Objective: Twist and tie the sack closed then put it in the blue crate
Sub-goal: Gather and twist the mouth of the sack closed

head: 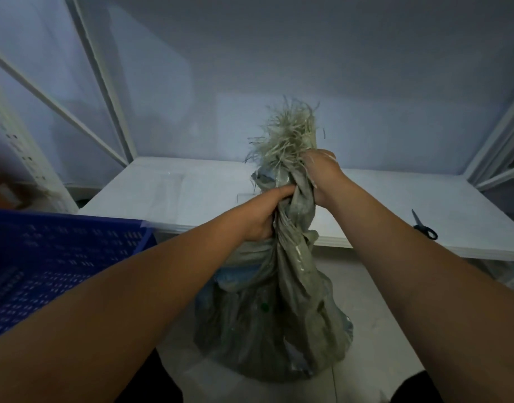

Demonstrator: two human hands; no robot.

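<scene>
At the far left stands 1 blue crate, its perforated plastic walls open at the top, just beside the near edge of the white tabletop. To its right, 1 left hand is wrapped tight around the twisted neck of the sack, fingers curled fully closed on the bunched fabric. The sack is 1 grey-green woven bag, dull and crinkled, with pale blue showing through at its shoulder and lower side; its body bulges wide on the light floor in front of the tabletop, narrows upward into a rope-like twist, and rises past the tabletop's edge. A small green spot shows on its front, too small to tell what it is. Above the twist the mouth ends in 1 frayed tuft of loose pale strands that fan up and outward. The right hand grips the neck just above the left hand, right under the tuft, its fingers shut on the fabric, with a few strands lying across the knuckles. The 2 hands nearly touch, both bare forearms reaching in from the bottom corners. Further right, 1 pair of dark-handled scissors lies flat on the tabletop near its front edge, well apart from the sack.
</scene>
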